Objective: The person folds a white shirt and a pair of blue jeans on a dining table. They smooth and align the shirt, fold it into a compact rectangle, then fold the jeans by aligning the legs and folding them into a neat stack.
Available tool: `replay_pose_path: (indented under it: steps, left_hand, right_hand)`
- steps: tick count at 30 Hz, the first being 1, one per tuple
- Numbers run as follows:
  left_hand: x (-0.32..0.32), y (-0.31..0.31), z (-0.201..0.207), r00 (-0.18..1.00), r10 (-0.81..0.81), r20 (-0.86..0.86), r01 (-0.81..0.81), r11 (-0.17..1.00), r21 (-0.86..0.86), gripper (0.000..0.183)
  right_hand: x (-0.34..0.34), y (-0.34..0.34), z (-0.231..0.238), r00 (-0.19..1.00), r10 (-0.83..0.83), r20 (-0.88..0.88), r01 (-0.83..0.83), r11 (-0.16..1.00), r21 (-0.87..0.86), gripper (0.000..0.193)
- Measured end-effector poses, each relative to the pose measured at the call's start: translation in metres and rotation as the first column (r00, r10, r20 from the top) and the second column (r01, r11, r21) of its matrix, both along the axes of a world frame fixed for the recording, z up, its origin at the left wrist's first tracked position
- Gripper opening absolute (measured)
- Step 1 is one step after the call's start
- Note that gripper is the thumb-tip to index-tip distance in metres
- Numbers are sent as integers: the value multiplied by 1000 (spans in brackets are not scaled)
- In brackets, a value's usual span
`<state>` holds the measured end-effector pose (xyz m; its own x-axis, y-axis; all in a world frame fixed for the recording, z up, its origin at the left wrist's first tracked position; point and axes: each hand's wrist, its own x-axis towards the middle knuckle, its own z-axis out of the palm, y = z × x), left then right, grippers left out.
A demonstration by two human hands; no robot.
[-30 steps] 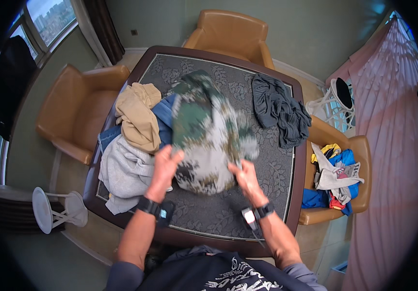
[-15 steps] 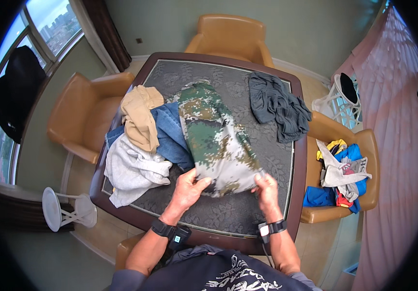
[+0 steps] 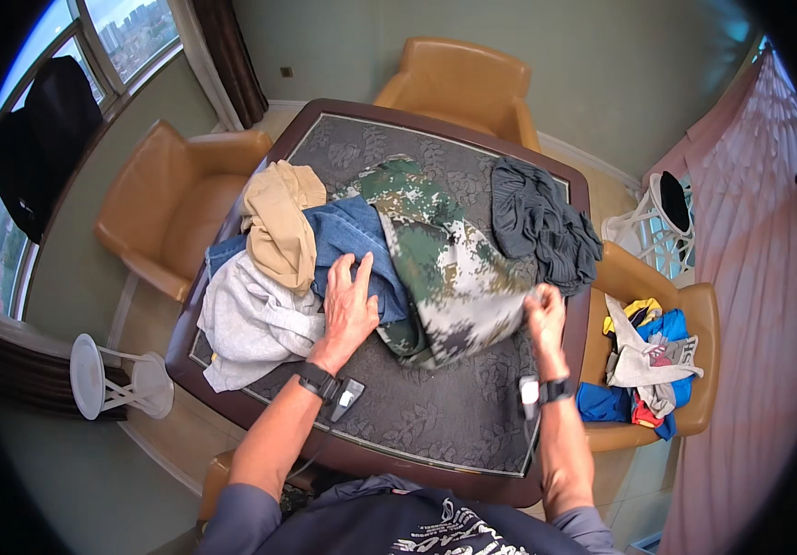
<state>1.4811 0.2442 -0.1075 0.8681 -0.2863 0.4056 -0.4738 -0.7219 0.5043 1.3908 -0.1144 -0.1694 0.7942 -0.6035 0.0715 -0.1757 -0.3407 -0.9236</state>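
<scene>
A camouflage garment (image 3: 454, 268) in green, brown and white lies spread across the middle of the table. My right hand (image 3: 546, 319) pinches its right edge near the table's right side. Over blue jeans (image 3: 334, 236), my left hand (image 3: 350, 310) rests with fingers apart, touching the denim and holding nothing. A tan garment (image 3: 280, 222) lies crumpled on the jeans. Below it, a light grey garment (image 3: 251, 324) is bunched at the table's left edge. The dark grey ribbed garment (image 3: 542, 222) sits at the far right, just beyond my right hand.
The dark-framed table (image 3: 417, 476) has tan armchairs at its left (image 3: 172, 213) and far side (image 3: 459, 79). On the right armchair (image 3: 704, 370) sits a pile of colourful clothes (image 3: 653, 361). A white stool (image 3: 93, 379) stands at lower left, another white stool (image 3: 639, 222) at right.
My left hand has let go of the camouflage garment and moved up onto the jeans. My right hand has drawn the garment's edge to the right and slightly away.
</scene>
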Motion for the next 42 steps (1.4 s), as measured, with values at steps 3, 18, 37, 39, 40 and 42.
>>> replay_pose_path:
  steps: [3,18,37,39,40,42]
  left_hand:
    - [18,2,-6,999,29,20,-31,988,149,84]
    - [95,60,64,991,81,-107,-124,853,-508,35]
    - [-133,-4,38,844,-526,-109,500,843,-196,29]
    - [-136,-9,49,832,-546,-96,517,827,-222,28]
    - [-138,-13,59,832,-551,-62,523,816,-248,28]
    - [-142,-14,89,845,-535,-19,505,808,-304,29]
  right_hand:
    - [-39,61,-1,979,-65,-193,64,998,-14,67]
    - [68,9,52,949,-191,250,18,827,562,10]
    - [-67,147,50,970,241,42,-133,374,918,41]
    - [-60,145,44,961,271,54,-154,363,919,30]
    - [-56,141,45,948,301,107,-228,403,886,27]
    - [-45,140,106,907,351,234,-386,464,797,24]
